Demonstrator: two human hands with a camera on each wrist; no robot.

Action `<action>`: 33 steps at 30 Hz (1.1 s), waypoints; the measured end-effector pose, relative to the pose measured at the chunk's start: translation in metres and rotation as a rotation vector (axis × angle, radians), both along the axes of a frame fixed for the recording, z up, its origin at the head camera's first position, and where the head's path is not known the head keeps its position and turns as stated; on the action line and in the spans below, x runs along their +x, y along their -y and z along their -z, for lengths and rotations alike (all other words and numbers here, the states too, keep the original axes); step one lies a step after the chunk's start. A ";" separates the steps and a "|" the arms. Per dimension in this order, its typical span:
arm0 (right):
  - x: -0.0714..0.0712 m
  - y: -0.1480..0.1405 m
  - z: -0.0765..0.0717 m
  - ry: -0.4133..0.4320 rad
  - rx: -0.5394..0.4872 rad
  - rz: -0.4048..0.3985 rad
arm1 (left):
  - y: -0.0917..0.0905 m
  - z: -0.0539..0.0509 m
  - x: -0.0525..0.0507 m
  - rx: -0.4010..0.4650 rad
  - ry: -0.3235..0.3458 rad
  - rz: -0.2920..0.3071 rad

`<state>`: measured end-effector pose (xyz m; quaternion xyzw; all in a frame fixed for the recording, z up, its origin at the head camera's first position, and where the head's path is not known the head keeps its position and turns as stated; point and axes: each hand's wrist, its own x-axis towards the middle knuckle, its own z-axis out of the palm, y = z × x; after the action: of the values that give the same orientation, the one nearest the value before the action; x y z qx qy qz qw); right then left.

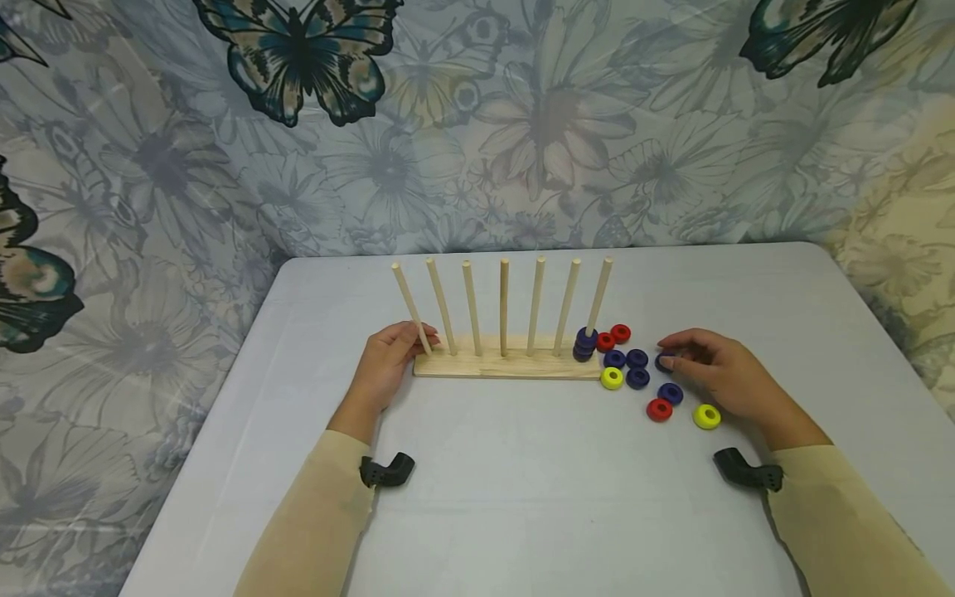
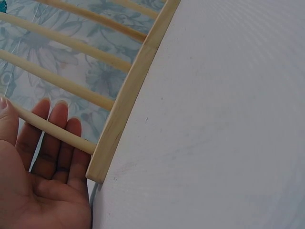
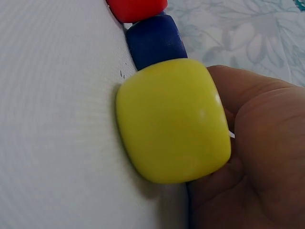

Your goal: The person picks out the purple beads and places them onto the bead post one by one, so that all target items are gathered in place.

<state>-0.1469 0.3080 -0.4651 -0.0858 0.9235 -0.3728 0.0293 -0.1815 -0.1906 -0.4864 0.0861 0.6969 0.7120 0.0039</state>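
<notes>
A wooden peg rack (image 1: 507, 367) with several upright pegs stands on the table. At its left end, my left hand (image 1: 386, 365) holds the outermost peg (image 2: 57, 131), thumb on one side and fingers behind it. Blue rings (image 1: 585, 346) are stacked low on the rightmost peg. Right of the rack, my right hand (image 1: 719, 371) pinches a blue ring (image 1: 661, 362) between thumb and fingers, close to the tabletop. In the right wrist view, a yellow ring (image 3: 174, 121) hides the fingertips and the pinched ring.
Loose blue rings (image 1: 637, 378), red rings (image 1: 660, 410) and yellow rings (image 1: 612, 379) lie between the rack's right end and my right hand. The white table (image 1: 537, 489) reaches back to a floral cloth backdrop (image 1: 522, 166).
</notes>
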 end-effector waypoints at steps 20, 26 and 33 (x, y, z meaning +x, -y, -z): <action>-0.003 -0.002 -0.001 0.018 0.025 -0.008 | -0.002 -0.003 0.001 0.003 0.020 -0.010; -0.002 -0.003 -0.002 0.029 0.019 0.018 | -0.003 -0.005 0.000 0.009 0.026 -0.011; -0.002 -0.002 -0.005 0.009 0.004 0.017 | -0.003 -0.007 0.001 0.008 0.032 -0.013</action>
<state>-0.1491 0.3096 -0.4604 -0.0761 0.9247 -0.3717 0.0302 -0.1808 -0.1873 -0.4797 0.0702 0.6944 0.7161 0.0101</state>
